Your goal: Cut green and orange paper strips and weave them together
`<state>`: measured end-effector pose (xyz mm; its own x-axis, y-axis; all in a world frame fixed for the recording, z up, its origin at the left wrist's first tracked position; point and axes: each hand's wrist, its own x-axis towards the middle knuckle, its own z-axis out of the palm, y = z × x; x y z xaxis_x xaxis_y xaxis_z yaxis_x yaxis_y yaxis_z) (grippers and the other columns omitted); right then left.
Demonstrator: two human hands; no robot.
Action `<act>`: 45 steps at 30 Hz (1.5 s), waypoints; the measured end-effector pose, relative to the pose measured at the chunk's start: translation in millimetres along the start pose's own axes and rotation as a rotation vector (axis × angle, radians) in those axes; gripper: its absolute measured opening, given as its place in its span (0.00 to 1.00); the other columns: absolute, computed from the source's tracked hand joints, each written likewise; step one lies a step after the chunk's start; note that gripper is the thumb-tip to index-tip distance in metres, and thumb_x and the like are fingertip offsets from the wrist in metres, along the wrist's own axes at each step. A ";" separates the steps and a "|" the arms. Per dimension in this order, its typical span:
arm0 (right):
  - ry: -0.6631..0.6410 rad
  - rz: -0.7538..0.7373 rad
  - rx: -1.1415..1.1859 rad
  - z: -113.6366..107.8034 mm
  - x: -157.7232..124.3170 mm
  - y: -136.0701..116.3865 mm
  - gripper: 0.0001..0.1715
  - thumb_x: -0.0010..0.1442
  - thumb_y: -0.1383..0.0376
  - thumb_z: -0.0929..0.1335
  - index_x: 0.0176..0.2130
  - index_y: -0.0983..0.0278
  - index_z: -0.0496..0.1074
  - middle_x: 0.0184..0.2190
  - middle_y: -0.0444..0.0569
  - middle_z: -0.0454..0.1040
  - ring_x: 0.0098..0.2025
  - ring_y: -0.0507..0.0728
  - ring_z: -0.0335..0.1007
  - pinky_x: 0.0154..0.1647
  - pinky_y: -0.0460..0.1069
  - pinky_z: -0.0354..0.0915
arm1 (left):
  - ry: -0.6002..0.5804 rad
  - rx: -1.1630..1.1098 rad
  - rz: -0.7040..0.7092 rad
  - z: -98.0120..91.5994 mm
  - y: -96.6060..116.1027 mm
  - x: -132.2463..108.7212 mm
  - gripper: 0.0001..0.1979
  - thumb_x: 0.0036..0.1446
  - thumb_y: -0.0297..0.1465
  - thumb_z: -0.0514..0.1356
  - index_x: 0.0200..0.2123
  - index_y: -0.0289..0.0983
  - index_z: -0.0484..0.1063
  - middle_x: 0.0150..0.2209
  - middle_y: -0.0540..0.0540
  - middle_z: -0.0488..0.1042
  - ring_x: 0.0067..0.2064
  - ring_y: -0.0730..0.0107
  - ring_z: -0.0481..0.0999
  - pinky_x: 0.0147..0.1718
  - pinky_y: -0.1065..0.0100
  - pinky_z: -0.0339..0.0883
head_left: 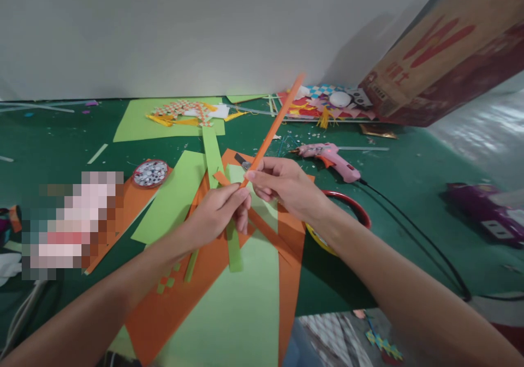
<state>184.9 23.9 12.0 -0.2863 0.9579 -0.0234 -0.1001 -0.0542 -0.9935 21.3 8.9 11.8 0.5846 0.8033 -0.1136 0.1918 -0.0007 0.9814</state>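
Observation:
Both hands are at a long orange paper strip (279, 124) above the pile of paper. My right hand (289, 185) pinches it between thumb and fingers, and its far part sticks up and away to the right. My left hand (221, 211) is closed on the strip's near end, close to my right fingers. Under my hands lie light green paper sheets (229, 312), larger orange sheets (184, 307) and loose green strips (213, 151). A dark, narrow tool tip (241, 160) shows beside my right hand; its kind is unclear.
A pink hot glue gun (333, 159) with a black cord lies at right. Nearby sits a red and yellow ring (358, 208), partly behind my forearm. Googly eyes fill a round dish (150, 173) at left. A woven paper piece (180, 110) and a paper bag (434, 55) stand farther back.

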 end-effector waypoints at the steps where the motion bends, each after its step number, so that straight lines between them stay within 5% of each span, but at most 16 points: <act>1: 0.004 -0.007 0.002 -0.2 0.2 -0.7 0.24 0.46 0.52 0.75 0.20 0.63 0.62 0.12 0.36 0.59 0.16 0.45 0.51 0.19 0.45 0.48 | -0.001 -0.001 0.003 0.0 -0.2 -0.2 0.15 0.65 0.33 0.46 0.26 0.38 0.60 0.16 0.54 0.67 0.21 0.75 0.71 0.26 0.73 0.63; 22: -0.061 0.014 0.088 0.9 -0.5 8.1 0.18 0.50 0.57 0.73 0.23 0.65 0.65 0.15 0.38 0.62 0.17 0.45 0.52 0.19 0.45 0.47 | 0.099 0.115 0.040 0.5 -3.2 0.3 0.14 0.65 0.34 0.47 0.28 0.37 0.64 0.17 0.54 0.67 0.21 0.75 0.72 0.26 0.73 0.64; 32: -0.034 -0.035 0.099 -0.1 0.6 4.2 0.20 0.48 0.57 0.74 0.22 0.65 0.64 0.12 0.35 0.59 0.16 0.44 0.52 0.18 0.44 0.47 | -0.068 -0.354 -0.029 -5.6 -7.6 5.9 0.22 0.63 0.45 0.48 0.29 0.35 0.70 0.16 0.51 0.68 0.21 0.71 0.72 0.27 0.70 0.67; 45: -0.051 -0.010 0.077 -0.1 0.2 3.6 0.18 0.49 0.58 0.74 0.22 0.65 0.66 0.13 0.38 0.62 0.17 0.45 0.53 0.19 0.44 0.49 | 0.044 -0.129 0.031 -2.1 5.1 -0.4 0.17 0.65 0.34 0.46 0.30 0.34 0.70 0.18 0.51 0.69 0.22 0.73 0.70 0.28 0.71 0.65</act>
<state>184.6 23.9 8.4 -0.3328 0.9430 -0.0061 -0.1755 -0.0683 -0.9821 20.3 9.8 17.1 0.5526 0.8297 -0.0793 0.0697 0.0488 0.9964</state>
